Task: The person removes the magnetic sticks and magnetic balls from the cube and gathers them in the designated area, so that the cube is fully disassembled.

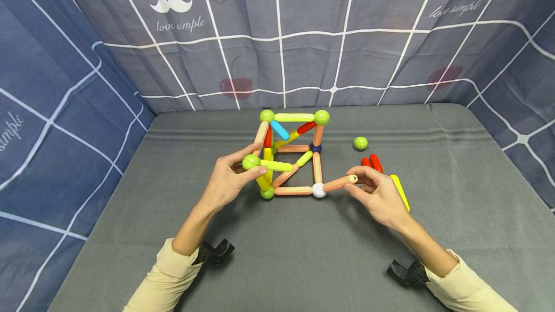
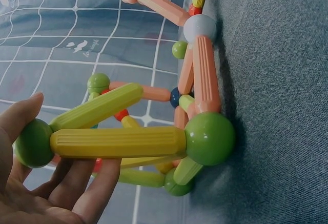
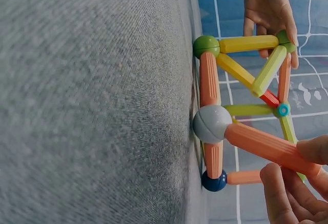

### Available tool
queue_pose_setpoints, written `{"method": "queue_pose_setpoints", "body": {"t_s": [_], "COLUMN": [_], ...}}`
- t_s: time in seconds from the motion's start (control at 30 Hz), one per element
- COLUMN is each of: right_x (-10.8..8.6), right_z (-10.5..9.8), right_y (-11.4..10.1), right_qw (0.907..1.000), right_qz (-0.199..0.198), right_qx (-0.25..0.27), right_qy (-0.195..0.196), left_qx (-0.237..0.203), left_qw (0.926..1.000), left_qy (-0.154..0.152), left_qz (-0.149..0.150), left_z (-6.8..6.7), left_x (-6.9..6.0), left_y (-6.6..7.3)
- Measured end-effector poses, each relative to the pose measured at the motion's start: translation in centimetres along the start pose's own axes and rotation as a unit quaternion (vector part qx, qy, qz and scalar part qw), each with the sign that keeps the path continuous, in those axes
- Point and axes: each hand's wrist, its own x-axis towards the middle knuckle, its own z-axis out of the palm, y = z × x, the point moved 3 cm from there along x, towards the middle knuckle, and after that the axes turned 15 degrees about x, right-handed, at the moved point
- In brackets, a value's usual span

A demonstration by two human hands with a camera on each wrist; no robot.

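A frame of coloured rods and balls stands on the cloth in front of me. My left hand point(image 1: 223, 182) holds a green ball point(image 1: 251, 162) at its upper near-left corner, thumb on one side and fingers on the other. From that ball a yellow rod point(image 2: 120, 142) runs down to a lower green ball point(image 2: 210, 139), and a lime rod point(image 1: 277, 165) sticks out to the right with a free end. My right hand point(image 1: 381, 199) pinches the outer end of an orange rod point(image 1: 338, 183). Its other end touches the white ball point(image 1: 319, 190) at the lower near-right corner.
Right of the frame lie a loose green ball point(image 1: 360, 143), red rods point(image 1: 376, 162) and a yellow rod point(image 1: 400, 191), partly behind my right hand. A blue rod point(image 1: 280, 130) hangs off the far-left top ball. Checked curtains point(image 1: 312, 61) rise behind the grey cloth point(image 1: 303, 254).
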Motion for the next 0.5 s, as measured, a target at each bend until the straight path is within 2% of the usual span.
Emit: {"method": "queue_pose_setpoints", "body": {"t_s": [0.23,0.5], "right_x": [0.08,0.06], "right_z": [0.29,0.23], "right_y": [0.01,0.06], "right_qw": [0.9991,0.9977], "right_qz": [-0.004,-0.020], "right_qx": [0.042,0.054], "right_qy": [-0.003,-0.037], "left_qx": [0.003,0.004], "left_qw": [1.0000,1.0000], "left_qy": [-0.001,-0.001], "left_qz": [-0.002,0.001], "left_z": [0.00,-0.09], "left_x": [0.00,0.02], "left_y": [0.02,0.11]}}
